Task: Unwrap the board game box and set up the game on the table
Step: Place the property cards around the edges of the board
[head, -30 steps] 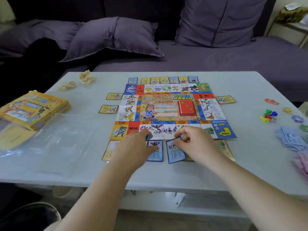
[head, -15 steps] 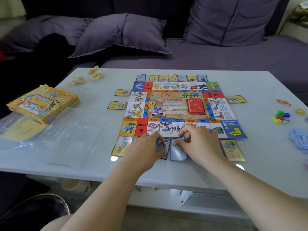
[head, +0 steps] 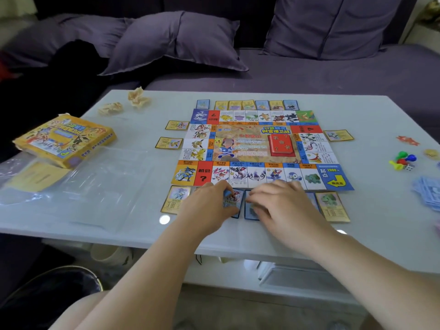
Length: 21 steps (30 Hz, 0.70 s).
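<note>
a: where do we have the cards?
b: at the near edge of the board (head: 257, 148). our left hand (head: 209, 207) curls its fingers over the first blue card (head: 234, 202), with thumb and forefinger pinching its far left corner. our right hand (head: 283, 206) lies just beside it, fingers close together and bent down on the second blue card (head: 250, 211). with the blur we cannot tell whether they pinch it or only press.
a: and the two cards themselves?
b: side by side on the table (head: 238, 239), nearly touching, just below the board's bottom row.
a: what do we count around the board?
b: seven far-edge cards (head: 247, 104), two left-side cards (head: 169, 142), one right-side card (head: 338, 135). one yellow card (head: 176, 198) lies left of our hands and one green-faced card (head: 332, 206) right of them. one red deck (head: 283, 145) sits mid-board.
a: and further out?
b: one yellow box (head: 64, 139) with clear wrap (head: 95, 186) before it, two paper scraps (head: 139, 98), four pawns (head: 402, 159), one die (head: 410, 167).
</note>
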Motion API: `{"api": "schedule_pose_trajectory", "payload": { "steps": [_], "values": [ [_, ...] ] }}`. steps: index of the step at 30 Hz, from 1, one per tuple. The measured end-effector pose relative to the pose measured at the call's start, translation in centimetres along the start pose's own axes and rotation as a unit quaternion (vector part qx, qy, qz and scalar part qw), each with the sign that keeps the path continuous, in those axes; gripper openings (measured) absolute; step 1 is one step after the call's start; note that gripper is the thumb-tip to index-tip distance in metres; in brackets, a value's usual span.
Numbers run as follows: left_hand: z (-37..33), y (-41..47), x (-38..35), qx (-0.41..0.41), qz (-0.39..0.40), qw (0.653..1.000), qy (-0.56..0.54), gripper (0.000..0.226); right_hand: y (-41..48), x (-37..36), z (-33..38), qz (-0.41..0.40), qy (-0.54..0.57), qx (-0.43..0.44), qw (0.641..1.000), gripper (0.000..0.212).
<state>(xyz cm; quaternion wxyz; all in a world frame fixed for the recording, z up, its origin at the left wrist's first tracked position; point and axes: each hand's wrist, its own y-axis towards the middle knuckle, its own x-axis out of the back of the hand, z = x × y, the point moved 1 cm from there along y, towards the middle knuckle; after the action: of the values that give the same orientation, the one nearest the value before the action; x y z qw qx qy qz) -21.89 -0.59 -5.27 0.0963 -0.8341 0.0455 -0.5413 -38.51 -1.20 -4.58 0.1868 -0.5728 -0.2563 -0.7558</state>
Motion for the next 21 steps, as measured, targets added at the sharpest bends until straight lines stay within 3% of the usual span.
{"api": "schedule_pose_trajectory", "payload": {
  "steps": [5, 21],
  "values": [
    [0.0, 0.0, -0.1, 0.004, -0.005, 1.000, 0.008, 0.039, -1.6, -0.7, 0.3, 0.073, -0.034, 0.036, 0.996, 0.034],
    [-0.5, 0.0, -0.1, -0.004, -0.012, 1.000, 0.010, 0.042, -1.8, 0.2, 0.5, 0.099, -0.039, 0.029, 0.994, 0.038]
  ]
}}
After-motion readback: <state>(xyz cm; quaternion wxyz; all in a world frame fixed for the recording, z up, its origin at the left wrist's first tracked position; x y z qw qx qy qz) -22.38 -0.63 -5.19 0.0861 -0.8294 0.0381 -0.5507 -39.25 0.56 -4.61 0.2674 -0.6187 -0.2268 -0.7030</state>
